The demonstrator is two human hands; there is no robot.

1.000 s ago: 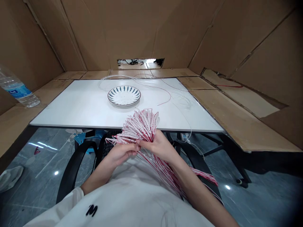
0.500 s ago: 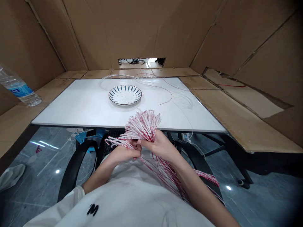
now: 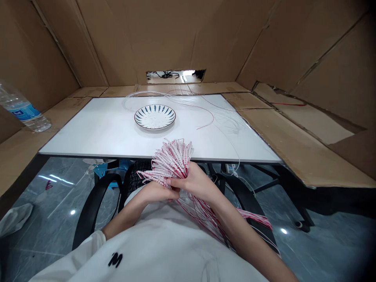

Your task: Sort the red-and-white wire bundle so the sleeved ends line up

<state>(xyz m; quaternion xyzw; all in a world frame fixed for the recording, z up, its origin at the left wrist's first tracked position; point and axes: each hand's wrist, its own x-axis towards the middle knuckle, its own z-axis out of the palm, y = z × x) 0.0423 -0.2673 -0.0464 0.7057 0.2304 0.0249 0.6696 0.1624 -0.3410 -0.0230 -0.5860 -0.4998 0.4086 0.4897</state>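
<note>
A thick bundle of red and white beaded strands (image 3: 173, 158) fans out above my lap, in front of the table edge. My right hand (image 3: 195, 182) is wrapped round the bundle below its beaded ends. Close against it, my left hand (image 3: 157, 192) is closed at the lower left of the fan, pinching some of the strands; its fingertips are partly hidden. From my hands the red and white cords (image 3: 205, 209) trail down under my right forearm and across the chair's armrest.
On the white table (image 3: 96, 133) stands a plate (image 3: 155, 117) with blue stripes and small white bits. Loose clear and red cords (image 3: 205, 107) lie behind and right of it. A plastic water bottle (image 3: 25, 111) is at the left. Cardboard walls (image 3: 170, 39) surround the table.
The bundle and my right hand have shifted slightly left. The separate strands at my left hand have come closer to the main fan.
</note>
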